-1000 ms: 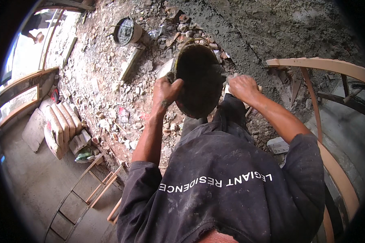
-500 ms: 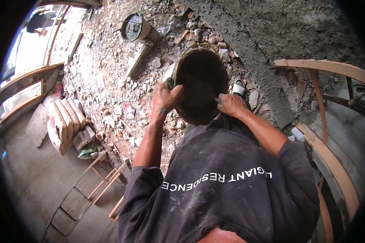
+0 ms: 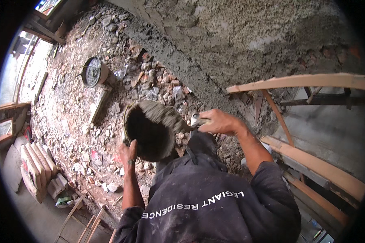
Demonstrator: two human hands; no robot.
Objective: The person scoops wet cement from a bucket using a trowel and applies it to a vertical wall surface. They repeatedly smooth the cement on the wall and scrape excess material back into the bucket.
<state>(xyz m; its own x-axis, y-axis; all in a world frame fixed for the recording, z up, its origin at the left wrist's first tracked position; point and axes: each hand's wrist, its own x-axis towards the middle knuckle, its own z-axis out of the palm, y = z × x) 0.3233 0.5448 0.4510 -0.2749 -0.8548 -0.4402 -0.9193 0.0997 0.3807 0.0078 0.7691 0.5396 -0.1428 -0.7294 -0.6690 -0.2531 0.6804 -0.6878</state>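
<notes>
My left hand (image 3: pixel 128 153) is closed on the near left rim of a dark, deep bucket (image 3: pixel 152 141), which tilts with its mouth toward me. To its right, my right hand (image 3: pixel 219 122) grips the handle of a trowel (image 3: pixel 187 128). A thick heap of wet grey mortar (image 3: pixel 162 113) covers the blade, which lies across the bucket's far right rim. Shadow hides most of the bucket's inside. Part of a white shoe (image 3: pixel 194 118) shows just beyond the trowel handle.
A second bucket (image 3: pixel 94 73) holding grey mix stands on rubble at the far left, near a short plank (image 3: pixel 99 106). Stacked bags (image 3: pixel 37 170) and a wooden ladder (image 3: pixel 89 227) lie left. A rough plastered wall (image 3: pixel 247 36) rises ahead; timber framing (image 3: pixel 304 82) stands right.
My right hand has come out of the bucket to the right, bringing up the mortar-laden trowel. My left hand stays on the rim. The view has swung right toward the wall.
</notes>
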